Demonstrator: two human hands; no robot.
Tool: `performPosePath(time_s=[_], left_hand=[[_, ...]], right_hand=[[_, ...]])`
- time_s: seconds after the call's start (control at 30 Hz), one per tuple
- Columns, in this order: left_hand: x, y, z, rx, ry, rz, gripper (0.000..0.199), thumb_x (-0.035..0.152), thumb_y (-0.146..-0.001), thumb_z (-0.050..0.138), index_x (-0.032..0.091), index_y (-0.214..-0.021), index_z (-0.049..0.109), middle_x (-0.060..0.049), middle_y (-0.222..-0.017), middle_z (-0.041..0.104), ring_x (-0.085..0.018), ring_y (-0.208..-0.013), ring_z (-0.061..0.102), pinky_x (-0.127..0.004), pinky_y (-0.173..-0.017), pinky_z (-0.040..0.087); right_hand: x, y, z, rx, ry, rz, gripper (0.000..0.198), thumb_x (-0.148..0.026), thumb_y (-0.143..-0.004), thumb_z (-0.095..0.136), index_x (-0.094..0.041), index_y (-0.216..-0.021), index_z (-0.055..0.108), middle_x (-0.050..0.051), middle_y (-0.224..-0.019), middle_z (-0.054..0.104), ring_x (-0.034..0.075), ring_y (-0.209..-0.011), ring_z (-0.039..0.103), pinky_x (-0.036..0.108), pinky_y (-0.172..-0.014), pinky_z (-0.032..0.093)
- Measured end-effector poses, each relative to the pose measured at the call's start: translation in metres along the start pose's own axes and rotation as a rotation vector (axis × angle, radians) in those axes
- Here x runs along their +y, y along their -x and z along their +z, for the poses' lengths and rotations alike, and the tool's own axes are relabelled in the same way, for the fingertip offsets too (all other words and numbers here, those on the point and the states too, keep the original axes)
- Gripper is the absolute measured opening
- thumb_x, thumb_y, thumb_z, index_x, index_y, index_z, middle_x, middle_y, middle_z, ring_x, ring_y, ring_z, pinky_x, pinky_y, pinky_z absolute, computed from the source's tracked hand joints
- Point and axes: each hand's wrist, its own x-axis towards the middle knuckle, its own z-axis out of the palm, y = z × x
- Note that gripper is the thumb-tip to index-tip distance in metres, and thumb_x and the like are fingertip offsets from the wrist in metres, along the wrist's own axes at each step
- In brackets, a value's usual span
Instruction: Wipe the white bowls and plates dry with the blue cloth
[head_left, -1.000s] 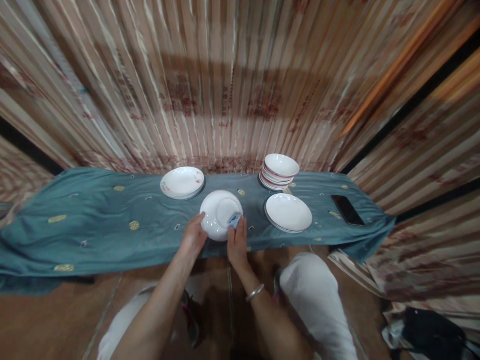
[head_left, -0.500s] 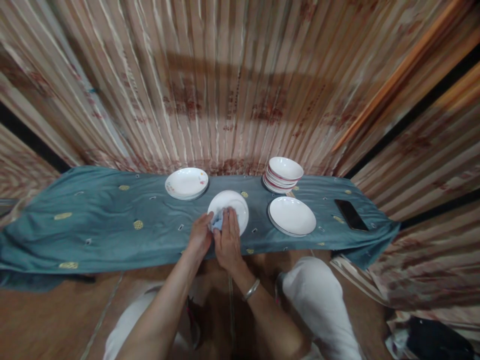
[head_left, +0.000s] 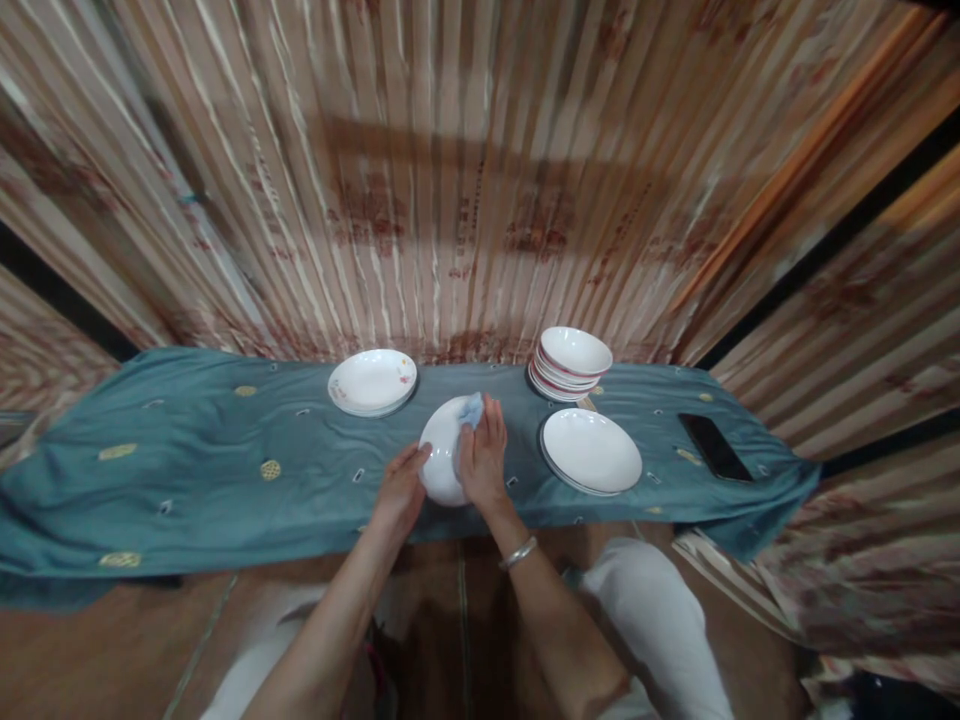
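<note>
A white plate (head_left: 444, 455) is tilted above the cloth-covered table, between my two hands. My left hand (head_left: 403, 488) grips its left rim, with the thumb on the plate's face. On the right side, my right hand (head_left: 484, 452) presses a light blue cloth (head_left: 472, 410) against the plate near its upper right rim. The cloth is partly hidden under the fingers. A silver bangle (head_left: 519, 553) circles my right wrist.
Flower-edged plates (head_left: 373, 382) are stacked at the back left. Stacked bowls (head_left: 574, 352) with red bands stand at the back right, with white plates (head_left: 592, 450) in front of them. A black phone (head_left: 714, 447) lies farther right on the green tablecloth (head_left: 217, 480).
My right hand has slid the cloth from the plate's middle to its upper right rim. The plate is now tilted, and my left hand stays at its left edge. The view has shifted slightly.
</note>
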Motion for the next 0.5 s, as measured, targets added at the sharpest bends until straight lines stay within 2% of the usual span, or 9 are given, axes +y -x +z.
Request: performPosePath(time_s=[0.2,0.5], left_hand=[[0.001,-0.002,-0.006,0.003,-0.012,-0.031,0.033,0.024,-0.051,0.089,0.011,-0.076,0.071,-0.009,-0.073,0.076,-0.026,-0.082,0.073,-0.035,-0.081,0.055],[0.001,-0.004,-0.007,0.042,0.021,-0.048,0.019,0.016,-0.061,0.082,0.010,-0.075,0.071,-0.010,-0.072,0.075,-0.028,-0.088,0.072,-0.035,-0.082,0.056]], right_hand=[[0.020,0.011,0.009,0.022,-0.022,0.050,0.057,-0.036,-0.103,0.021,-0.007,-0.152,0.027,0.021,-0.154,0.035,0.026,-0.148,0.023,0.053,-0.116,0.030],[0.025,0.035,0.009,0.012,-0.108,0.097,0.060,-0.039,-0.102,0.024,-0.007,-0.152,0.027,0.023,-0.154,0.035,0.028,-0.146,0.026,0.055,-0.115,0.031]])
